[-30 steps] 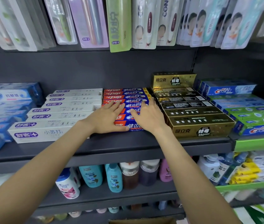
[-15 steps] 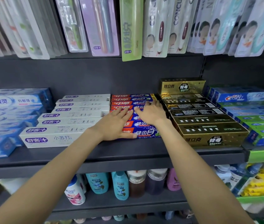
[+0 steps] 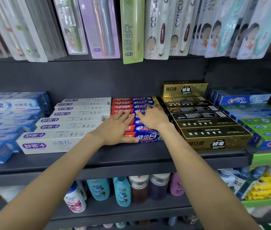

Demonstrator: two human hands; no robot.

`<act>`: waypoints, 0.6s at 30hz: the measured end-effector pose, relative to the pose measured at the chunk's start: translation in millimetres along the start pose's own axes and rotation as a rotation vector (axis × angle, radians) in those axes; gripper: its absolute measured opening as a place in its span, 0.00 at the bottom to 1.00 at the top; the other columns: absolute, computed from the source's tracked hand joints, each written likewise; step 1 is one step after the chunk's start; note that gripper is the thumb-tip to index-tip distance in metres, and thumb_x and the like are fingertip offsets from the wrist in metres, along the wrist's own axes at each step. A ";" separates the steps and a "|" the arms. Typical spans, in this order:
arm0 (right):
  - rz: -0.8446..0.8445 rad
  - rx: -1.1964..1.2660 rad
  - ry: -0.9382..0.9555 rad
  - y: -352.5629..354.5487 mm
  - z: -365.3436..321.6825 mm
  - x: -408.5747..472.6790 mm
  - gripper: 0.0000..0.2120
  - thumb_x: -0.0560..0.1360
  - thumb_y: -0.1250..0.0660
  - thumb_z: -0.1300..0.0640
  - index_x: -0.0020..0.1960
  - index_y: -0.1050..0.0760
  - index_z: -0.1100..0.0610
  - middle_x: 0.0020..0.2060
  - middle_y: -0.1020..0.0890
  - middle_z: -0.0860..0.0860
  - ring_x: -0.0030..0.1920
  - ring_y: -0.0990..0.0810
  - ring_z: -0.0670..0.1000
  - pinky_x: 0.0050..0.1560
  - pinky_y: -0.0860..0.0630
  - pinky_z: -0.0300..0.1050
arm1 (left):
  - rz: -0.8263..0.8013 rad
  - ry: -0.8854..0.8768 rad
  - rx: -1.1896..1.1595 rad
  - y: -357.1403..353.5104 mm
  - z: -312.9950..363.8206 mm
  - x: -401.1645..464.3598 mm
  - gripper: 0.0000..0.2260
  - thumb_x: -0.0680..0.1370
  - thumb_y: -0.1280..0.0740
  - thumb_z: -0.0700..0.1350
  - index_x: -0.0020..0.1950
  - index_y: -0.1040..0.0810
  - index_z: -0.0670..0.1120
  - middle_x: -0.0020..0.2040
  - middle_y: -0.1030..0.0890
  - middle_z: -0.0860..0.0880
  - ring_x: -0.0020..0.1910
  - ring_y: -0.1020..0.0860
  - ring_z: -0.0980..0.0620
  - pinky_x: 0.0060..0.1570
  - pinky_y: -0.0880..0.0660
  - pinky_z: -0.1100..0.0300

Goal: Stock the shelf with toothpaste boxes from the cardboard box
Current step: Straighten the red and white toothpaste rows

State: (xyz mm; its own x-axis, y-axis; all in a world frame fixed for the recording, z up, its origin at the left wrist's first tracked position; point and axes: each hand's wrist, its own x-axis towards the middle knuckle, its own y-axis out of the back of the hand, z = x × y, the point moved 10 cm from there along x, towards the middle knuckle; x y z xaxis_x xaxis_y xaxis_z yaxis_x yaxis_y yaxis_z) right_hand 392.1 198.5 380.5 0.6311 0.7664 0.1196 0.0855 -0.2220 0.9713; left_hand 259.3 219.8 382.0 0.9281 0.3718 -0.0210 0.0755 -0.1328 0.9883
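Fingers of the left hand (image 3: pixel 114 128) are held out straight and laid flat on top of the red and blue toothpaste boxes (image 3: pixel 145 137). Nothing is gripped. The left thumb is stretched along the front box, near its front edge. The right hand (image 3: pixel 154 117) is also spread flat, with its fingers pressed on boxes farther back in the same row. Nothing is gripped by it either. The row is found on the dark shelf (image 3: pixel 131 156), right under both sets of fingers. White toothpaste boxes (image 3: pixel 56 135) are seen just left of the left fingers. Gold and black boxes (image 3: pixel 214 135) are seen just right of the right fingers. Toothbrush packs (image 3: pixel 132 30) are hung high above the fingers.
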 end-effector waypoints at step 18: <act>0.222 0.158 0.045 14.8 11.0 -143.2 0.29 0.81 0.46 0.49 0.76 0.48 0.62 0.76 0.45 0.58 0.77 0.52 0.54 0.72 0.41 0.46 | 0.100 -0.052 0.051 4.0 9.5 -8.6 0.33 0.76 0.47 0.66 0.77 0.56 0.58 0.78 0.51 0.49 0.77 0.51 0.47 0.70 0.46 0.51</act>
State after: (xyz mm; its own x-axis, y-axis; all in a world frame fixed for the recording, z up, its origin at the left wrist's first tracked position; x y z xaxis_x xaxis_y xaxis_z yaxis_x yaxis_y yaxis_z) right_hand 311.5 78.8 375.5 0.6134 0.7137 0.3383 0.0705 -0.4761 0.8766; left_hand 255.0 207.4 384.7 0.9495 0.3063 0.0686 -0.0014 -0.2144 0.9767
